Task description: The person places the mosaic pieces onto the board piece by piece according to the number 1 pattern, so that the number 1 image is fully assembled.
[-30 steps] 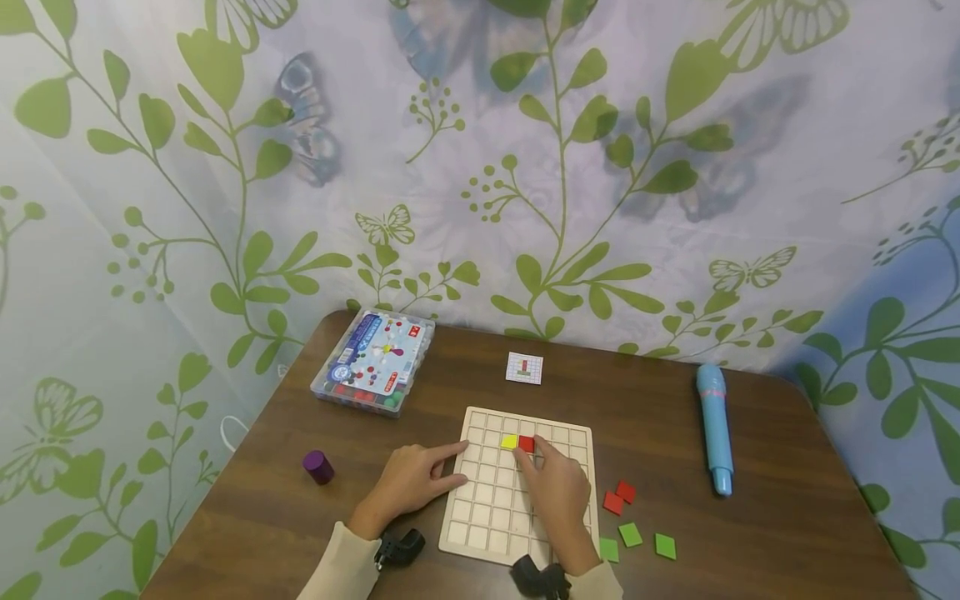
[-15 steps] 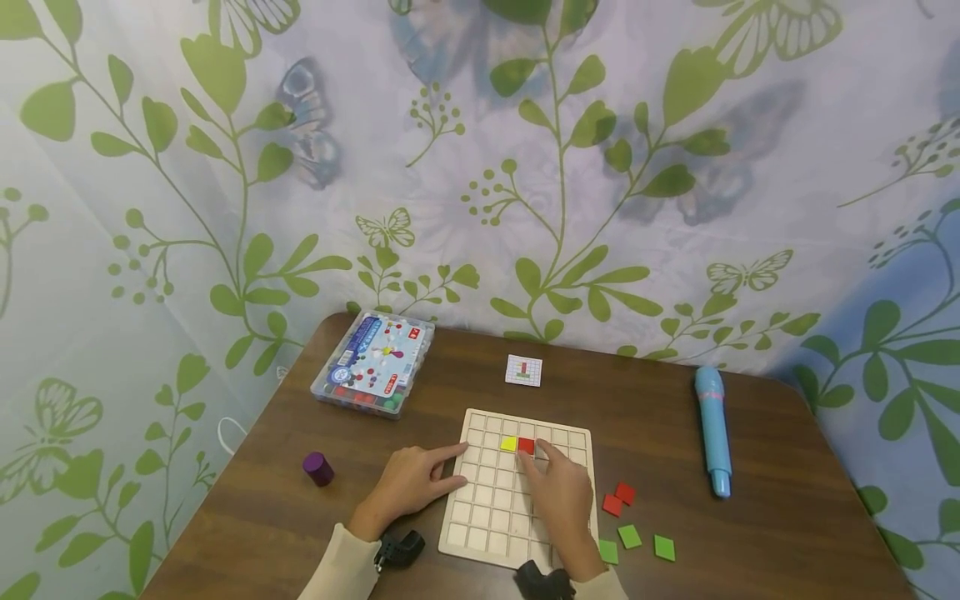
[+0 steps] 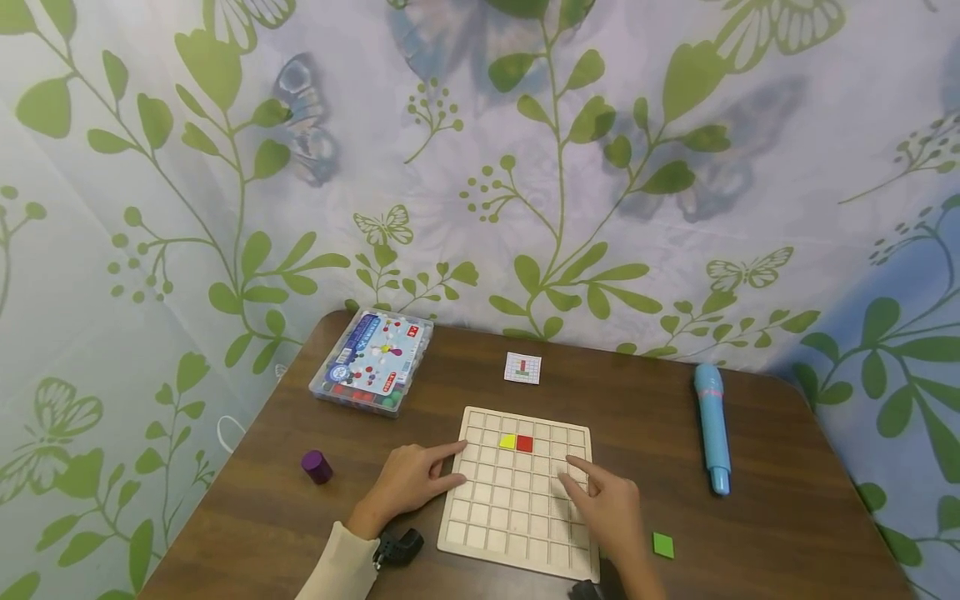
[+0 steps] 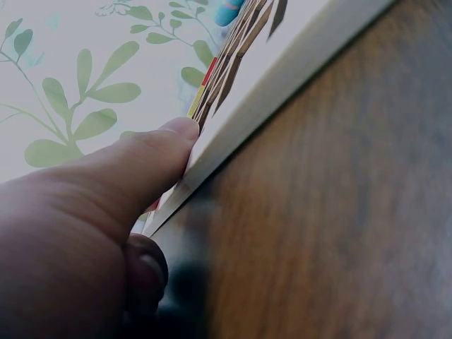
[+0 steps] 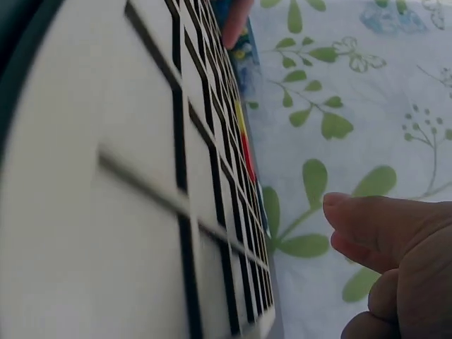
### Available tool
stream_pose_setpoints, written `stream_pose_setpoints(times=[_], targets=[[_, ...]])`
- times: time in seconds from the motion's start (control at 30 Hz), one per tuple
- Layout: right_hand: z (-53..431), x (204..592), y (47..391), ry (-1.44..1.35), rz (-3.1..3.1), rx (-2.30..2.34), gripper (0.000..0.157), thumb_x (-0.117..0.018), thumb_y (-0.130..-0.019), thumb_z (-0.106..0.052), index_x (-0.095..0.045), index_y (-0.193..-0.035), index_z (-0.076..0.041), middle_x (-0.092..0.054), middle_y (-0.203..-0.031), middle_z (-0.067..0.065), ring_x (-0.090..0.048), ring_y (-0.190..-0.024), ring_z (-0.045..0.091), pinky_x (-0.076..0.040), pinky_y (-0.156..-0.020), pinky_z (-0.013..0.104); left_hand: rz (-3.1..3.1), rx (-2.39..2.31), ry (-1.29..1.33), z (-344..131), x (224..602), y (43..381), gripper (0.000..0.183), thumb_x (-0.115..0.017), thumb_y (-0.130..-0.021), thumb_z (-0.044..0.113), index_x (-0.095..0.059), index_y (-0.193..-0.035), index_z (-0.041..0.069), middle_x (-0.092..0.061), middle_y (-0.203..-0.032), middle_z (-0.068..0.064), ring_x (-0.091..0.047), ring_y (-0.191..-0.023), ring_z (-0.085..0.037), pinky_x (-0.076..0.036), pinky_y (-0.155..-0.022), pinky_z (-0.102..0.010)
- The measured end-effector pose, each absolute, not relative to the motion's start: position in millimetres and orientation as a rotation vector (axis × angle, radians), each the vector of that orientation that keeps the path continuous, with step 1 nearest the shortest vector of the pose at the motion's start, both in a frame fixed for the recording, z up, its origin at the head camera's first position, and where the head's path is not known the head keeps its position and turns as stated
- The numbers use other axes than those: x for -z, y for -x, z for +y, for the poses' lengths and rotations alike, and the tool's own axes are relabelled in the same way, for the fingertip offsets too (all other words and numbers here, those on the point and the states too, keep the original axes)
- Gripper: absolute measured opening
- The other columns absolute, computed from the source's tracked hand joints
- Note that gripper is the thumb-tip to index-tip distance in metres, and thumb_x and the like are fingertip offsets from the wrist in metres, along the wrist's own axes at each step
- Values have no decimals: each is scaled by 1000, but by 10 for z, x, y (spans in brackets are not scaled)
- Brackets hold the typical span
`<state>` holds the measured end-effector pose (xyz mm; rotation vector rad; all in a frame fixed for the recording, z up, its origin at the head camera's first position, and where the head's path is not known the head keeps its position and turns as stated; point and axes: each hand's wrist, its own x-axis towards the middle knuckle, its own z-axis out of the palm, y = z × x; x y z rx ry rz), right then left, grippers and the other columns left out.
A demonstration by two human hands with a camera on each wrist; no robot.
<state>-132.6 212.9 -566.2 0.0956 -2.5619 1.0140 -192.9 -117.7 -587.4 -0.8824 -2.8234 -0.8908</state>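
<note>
A pale wooden grid board (image 3: 498,525) lies on the table. Two small tiles sit side by side in its second row: a yellow tile (image 3: 508,442) with one corner cut away and a red square tile (image 3: 525,444). My left hand (image 3: 408,485) touches the board's left edge with index finger and thumb extended; the left wrist view shows the thumb (image 4: 159,152) against the rim. Over the board's right side is my right hand (image 3: 609,510), thumb and index finger apart with nothing between them. A green tile (image 3: 663,545) lies to its right; the other loose tiles are hidden behind this hand and forearm.
A small card with a coloured grid pattern (image 3: 522,367) lies behind the board. At the back left is a clear plastic case (image 3: 375,358) with coloured pieces. A purple cylinder (image 3: 317,467) stands left, and a blue microphone-shaped object (image 3: 714,429) lies right.
My right hand has left the red tile, which stays in its cell, and moved right and toward me, covering the loose red tiles and some green ones. The left hand has stayed in place.
</note>
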Motion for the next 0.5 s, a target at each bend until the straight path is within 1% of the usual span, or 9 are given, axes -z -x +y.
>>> stream_pose_setpoints(times=[0.17, 0.27, 0.43, 0.5], targets=[[2319, 5636, 1281, -66, -2495, -987, 28, -90, -80, -17, -81, -106, -13, -24, -52, -22, -15, -47, -7, -20, -40, 20, -2832, 892, 862, -1204, 5856, 1926, 51, -71, -94, 50, -67, -138, 26, -38, -54, 19, -27, -46, 2, -23, -49, -21], [2440, 5640, 1236, -12, -2476, -952, 28, -91, -78, -16, -82, -104, -13, -26, -52, -21, -18, -47, -5, -21, -41, 20, -2825, 887, 861, -1196, 5851, 1932, 51, -72, -93, 50, -68, -137, 26, -38, -54, 19, -26, -46, 2, -23, -49, -21], [2652, 5689, 1121, 121, -2464, -876, 29, -93, -75, -19, -82, -101, -14, -26, -51, -17, -18, -47, -2, -20, -40, 22, -2819, 885, 892, -1172, 5856, 1935, 51, -71, -94, 50, -68, -138, 24, -37, -56, 19, -26, -47, 3, -23, -49, -20], [2731, 5709, 1095, 159, -2460, -848, 28, -92, -76, -21, -82, -101, -13, -26, -50, -16, -17, -45, -2, -20, -40, 22, -2821, 879, 888, -1182, 5859, 1928, 51, -71, -94, 50, -68, -138, 25, -36, -55, 20, -25, -47, 3, -23, -49, -20]])
